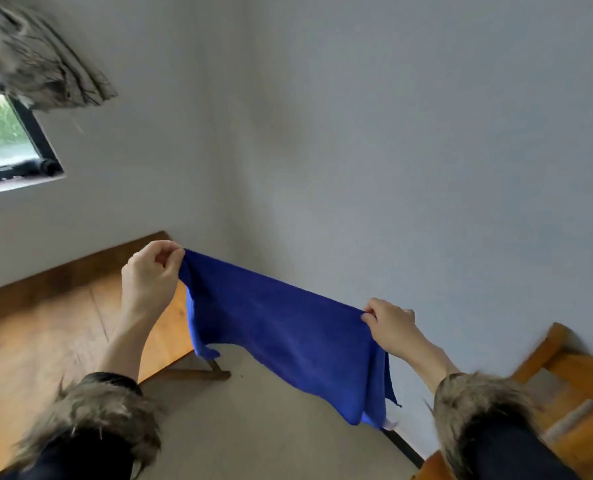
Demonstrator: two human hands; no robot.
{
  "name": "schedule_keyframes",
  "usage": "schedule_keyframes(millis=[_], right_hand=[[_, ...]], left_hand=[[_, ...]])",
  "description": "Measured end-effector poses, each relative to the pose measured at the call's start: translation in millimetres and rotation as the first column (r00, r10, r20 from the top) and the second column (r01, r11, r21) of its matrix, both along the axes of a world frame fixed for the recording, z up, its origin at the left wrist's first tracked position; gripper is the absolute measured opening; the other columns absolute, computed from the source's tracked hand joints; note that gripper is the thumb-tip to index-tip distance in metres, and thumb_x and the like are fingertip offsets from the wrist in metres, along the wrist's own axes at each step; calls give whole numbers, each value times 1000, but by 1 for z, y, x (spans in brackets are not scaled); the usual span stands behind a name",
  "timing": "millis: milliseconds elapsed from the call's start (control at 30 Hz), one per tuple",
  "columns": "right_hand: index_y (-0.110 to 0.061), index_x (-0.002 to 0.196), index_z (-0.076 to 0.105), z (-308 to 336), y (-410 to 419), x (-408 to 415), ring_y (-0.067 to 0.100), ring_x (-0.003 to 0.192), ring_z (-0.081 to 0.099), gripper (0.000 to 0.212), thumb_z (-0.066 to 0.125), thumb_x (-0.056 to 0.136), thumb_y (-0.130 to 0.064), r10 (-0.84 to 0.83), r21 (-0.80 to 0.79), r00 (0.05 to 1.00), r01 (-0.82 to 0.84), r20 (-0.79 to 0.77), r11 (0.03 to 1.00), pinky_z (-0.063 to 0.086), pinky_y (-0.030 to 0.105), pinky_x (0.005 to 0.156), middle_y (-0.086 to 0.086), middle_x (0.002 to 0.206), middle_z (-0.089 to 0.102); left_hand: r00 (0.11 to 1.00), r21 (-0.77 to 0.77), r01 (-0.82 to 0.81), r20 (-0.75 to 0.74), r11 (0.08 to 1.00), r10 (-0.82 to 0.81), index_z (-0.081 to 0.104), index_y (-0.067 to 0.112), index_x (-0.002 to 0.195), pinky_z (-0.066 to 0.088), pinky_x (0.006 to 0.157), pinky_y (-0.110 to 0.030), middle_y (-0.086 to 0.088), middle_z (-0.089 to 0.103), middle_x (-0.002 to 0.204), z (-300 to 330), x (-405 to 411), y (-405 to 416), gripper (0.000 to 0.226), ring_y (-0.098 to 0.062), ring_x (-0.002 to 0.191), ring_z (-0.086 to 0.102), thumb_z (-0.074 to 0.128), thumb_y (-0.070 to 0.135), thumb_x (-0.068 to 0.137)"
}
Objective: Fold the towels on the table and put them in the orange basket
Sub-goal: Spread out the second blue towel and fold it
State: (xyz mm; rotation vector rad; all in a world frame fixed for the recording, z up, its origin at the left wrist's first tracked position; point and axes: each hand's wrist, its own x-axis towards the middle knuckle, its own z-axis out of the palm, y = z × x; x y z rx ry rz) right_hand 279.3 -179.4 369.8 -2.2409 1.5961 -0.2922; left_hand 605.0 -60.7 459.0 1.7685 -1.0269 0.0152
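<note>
Two hands, the left hand (149, 277) at ten o'clock and the right hand (390, 322) at three, pinch one unfolded blue towel (281, 327) aloft; folding and the unseen basket remain.

My fingertips hiding the pinched corners of the blue towel (281, 327), the wooden table (46, 334) running off the left edge, a blurred wooden chair (565, 375) getting cut by the right edge, the window (8, 143) cropped at left.

Towels: we count one, a blue towel (284, 327).
Hands: we see two, left hand (149, 275) and right hand (390, 323).
Tabletops: one wooden tabletop (46, 327).
Windows: one window (8, 140).
</note>
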Motion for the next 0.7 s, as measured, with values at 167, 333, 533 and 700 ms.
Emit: schedule_keyframes(millis=[167, 333, 533, 700], right_hand=[[-16, 85, 41, -3, 8, 132, 20, 81, 44, 14, 34, 92, -6, -115, -67, 993, 116, 16, 991, 27, 34, 75, -1, 91, 45], [-15, 68, 46, 7, 24, 259, 29, 76, 51, 31, 44, 96, -29, -114, -28, 952, 127, 285, 992, 39, 40, 81, -1, 68, 52], [-20, 75, 54, 2, 34, 375, 22, 78, 51, 23, 51, 92, -34, 89, -119, 970, -63, 225, 991, 27, 35, 82, -7, 68, 55], [-21, 92, 62, -9, 19, 457, 17, 83, 45, 19, 44, 93, -15, 227, -120, 951, -206, 207, 971, 25, 35, 85, -4, 96, 48]], left_hand=[[995, 48, -104, 10, 993, 104, 66, 9, 84, 37, 64, -8, 0, 61, 77, -23, 107, 67, 11, -18, 71, 52, 57, 5, 87], [964, 80, -263, -21, 962, 265, 65, 14, 83, 38, 63, -14, -1, 62, 79, -39, 209, 134, 11, -16, 73, 54, 57, 10, 89], [894, 115, -438, -53, 892, 446, 64, 13, 84, 36, 75, -24, -4, 64, 82, -54, 296, 193, 10, -18, 77, 55, 56, 9, 89], [819, 147, -560, -51, 815, 572, 65, 6, 88, 39, 78, -28, -10, 64, 86, -68, 355, 209, 10, -21, 80, 54, 55, 7, 89]])
